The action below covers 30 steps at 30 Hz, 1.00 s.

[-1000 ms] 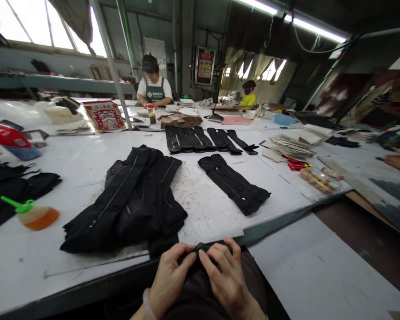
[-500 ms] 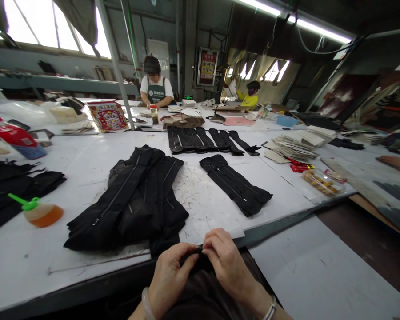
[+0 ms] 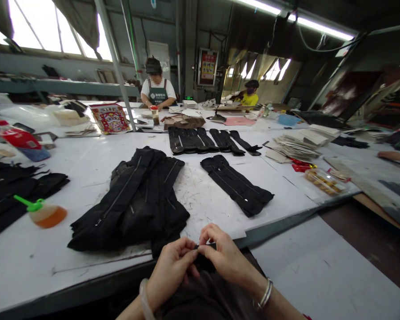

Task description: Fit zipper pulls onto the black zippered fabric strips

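Note:
At the table's near edge, my left hand [image 3: 176, 263] pinches a piece of black fabric [image 3: 205, 262] between thumb and fingers. My right hand [image 3: 220, 253] pinches the same dark piece right beside it, the two sets of fingertips almost touching. Most of the piece is hidden by my hands and blends with the dark clothing below. Just beyond lies a heap of black zippered fabric pieces [image 3: 133, 200]. To its right is a smaller black zippered piece [image 3: 235, 184]. A row of black zippered strips [image 3: 200, 140] lies farther back.
A squeeze bottle with orange liquid [image 3: 48, 215] and a red-capped bottle [image 3: 23, 141] stand on the left. Rightward are stacked pale sheets [image 3: 295, 144], red-handled scissors [image 3: 302, 165] and a clear food box [image 3: 323, 181]. Two people [image 3: 158, 91] work across the table; another person's arm [image 3: 395, 156] shows at right.
My right hand's fingers have lifted and regripped at the fabric, while my left fingers have shifted slightly. The whole view has moved a little, and the far worker's raised arm has come down.

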Motion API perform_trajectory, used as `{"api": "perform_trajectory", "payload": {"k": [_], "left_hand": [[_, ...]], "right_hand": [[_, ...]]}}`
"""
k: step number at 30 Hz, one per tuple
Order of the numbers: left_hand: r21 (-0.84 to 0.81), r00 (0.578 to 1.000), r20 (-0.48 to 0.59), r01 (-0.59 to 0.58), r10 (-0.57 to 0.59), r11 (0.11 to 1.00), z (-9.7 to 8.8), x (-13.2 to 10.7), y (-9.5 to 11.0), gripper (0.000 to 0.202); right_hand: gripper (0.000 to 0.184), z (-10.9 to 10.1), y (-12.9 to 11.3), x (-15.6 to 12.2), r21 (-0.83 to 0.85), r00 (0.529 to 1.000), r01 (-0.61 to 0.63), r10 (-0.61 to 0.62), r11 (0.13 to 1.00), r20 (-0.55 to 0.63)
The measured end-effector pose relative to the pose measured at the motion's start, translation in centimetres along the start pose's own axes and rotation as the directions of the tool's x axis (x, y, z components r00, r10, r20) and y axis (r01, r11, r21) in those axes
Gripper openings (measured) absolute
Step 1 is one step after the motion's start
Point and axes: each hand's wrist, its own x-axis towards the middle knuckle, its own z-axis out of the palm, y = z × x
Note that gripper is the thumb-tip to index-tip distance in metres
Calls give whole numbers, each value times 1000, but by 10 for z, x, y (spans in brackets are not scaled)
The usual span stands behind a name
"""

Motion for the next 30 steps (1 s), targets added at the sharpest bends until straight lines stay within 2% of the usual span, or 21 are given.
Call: {"api": "perform_trajectory", "payload": {"k": [4,9,14,18,21,26,30], "left_hand": [[-83,997,-28,62,-65,995,-5,-3,8,36],[-127,996,15,90,-89,988,-10,-8,14,41],[-137,996,-19,87,-90,987,-13,-10,15,44],[-160,997,-50,54,-63,986,-16,-11,16,45],[-148,997,-53,51,-60,988,-18,-11,17,44],[-46,996,-81,33,-36,998,-20,-14,20,34],[196,981,-156,-82,113,977,-20,-19,25,26]], "right_hand": [[13,13,3,-4,89,989,76,-64,993,-136],[14,23,5,-6,133,971,143,-113,981,-208],[10,24,6,-7,94,946,200,-168,975,-277],[4,29,13,-14,23,924,200,-181,980,-336],[7,35,19,-18,-35,910,193,-193,980,-367],[13,39,14,-16,-30,913,231,-227,972,-338],[14,42,5,-10,-40,915,249,-249,968,-319]]}}
